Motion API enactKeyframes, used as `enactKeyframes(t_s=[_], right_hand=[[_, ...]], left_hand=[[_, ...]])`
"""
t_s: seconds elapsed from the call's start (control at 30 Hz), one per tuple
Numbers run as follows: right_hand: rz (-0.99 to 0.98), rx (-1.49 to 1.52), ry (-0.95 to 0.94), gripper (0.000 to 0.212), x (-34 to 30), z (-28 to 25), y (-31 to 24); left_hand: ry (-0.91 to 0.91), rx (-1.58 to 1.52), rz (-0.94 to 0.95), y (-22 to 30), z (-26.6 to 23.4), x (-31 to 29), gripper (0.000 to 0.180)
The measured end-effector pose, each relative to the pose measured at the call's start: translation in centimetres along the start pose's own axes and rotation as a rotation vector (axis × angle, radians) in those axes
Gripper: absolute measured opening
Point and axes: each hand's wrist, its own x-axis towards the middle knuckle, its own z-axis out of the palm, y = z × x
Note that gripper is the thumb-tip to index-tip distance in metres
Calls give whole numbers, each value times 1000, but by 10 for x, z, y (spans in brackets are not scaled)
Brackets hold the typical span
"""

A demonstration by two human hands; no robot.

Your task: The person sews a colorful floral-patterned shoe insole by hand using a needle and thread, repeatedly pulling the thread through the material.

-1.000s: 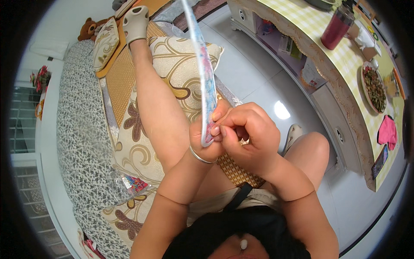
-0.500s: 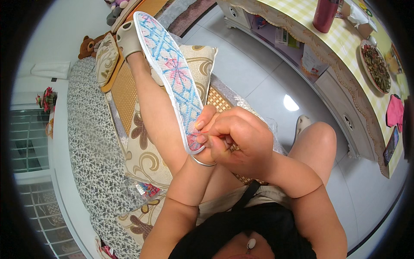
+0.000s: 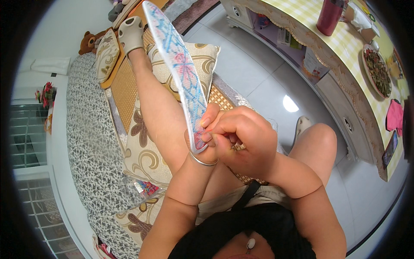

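Observation:
A long embroidered insole (image 3: 183, 69) with blue lattice, pink and red stitching and a white edge points up and away from me. My left hand (image 3: 210, 154), with a bracelet at the wrist, grips its near end; much of that hand is hidden behind the insole and my other hand. My right hand (image 3: 250, 136) is closed in a pinch right at the stitched near end, on a bit of red thread (image 3: 209, 129). Whether a needle is between those fingertips cannot be made out.
Under my legs lies a seat with patterned cushions (image 3: 148, 162) and woven mats. A small plastic packet of colourful thread (image 3: 148, 187) rests at left. On the right, a table with a checked cloth (image 3: 345, 47) bears a maroon bottle (image 3: 330, 17), a dish of food (image 3: 376, 71) and a phone (image 3: 390, 149).
The insole has tilted more edge-on, and its far end has risen toward the top of the view. Both hands have shifted slightly right, keeping their hold.

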Motion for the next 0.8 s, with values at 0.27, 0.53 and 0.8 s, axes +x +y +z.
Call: enactKeyframes(t_s=[0.27,0.53,0.8], right_hand=[[300,88,-31,19,10,-10,25],[-122,-368,-79,24,14,-11,25],[218,816,79,5,16,-41,-7]], left_hand=[[264,623,406,12,21,-1,25],[320,1082,605,5,31,-3,19],[372,1299,738,10,22,-2,12]])
